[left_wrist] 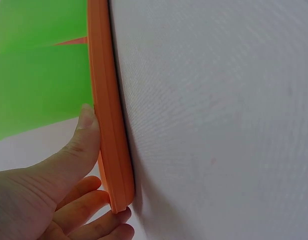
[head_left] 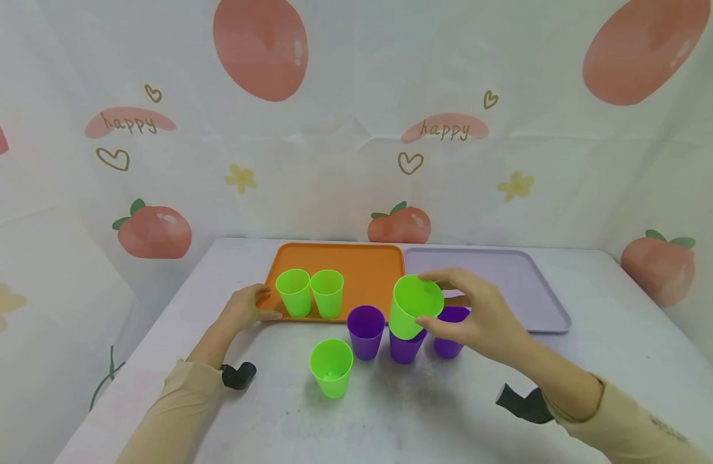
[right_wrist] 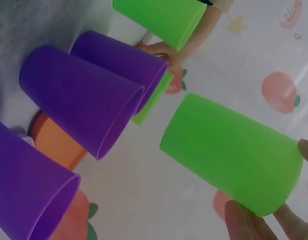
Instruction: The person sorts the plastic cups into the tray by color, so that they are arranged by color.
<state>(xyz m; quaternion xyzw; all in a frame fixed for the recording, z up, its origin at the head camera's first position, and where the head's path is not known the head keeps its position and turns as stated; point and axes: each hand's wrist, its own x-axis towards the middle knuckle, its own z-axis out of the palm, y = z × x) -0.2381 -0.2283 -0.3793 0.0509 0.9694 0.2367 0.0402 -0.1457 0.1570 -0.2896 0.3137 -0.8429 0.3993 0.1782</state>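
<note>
My right hand (head_left: pixel 478 316) grips a bright green cup (head_left: pixel 411 306) near its rim, thumb on one side and fingers on the other. The cup hangs slightly tilted above the purple cups; the right wrist view shows it (right_wrist: pixel 228 155) lifted apart from them. At the left front corner of the orange tray (head_left: pixel 368 270), my left hand (head_left: pixel 246 306) holds the edge. In the left wrist view its thumb lies along the rim (left_wrist: pixel 106 100), with fingers curled about the corner. Two green cups (head_left: pixel 295 293) stand side by side on that tray.
Three purple cups (head_left: pixel 365 332) stand in a row in front of the trays, partly hidden by the raised cup and hand. Another green cup (head_left: pixel 332 368) stands upright nearer the front. A pale lilac tray (head_left: pixel 507 270) lies right of the orange one. A printed cloth hangs behind.
</note>
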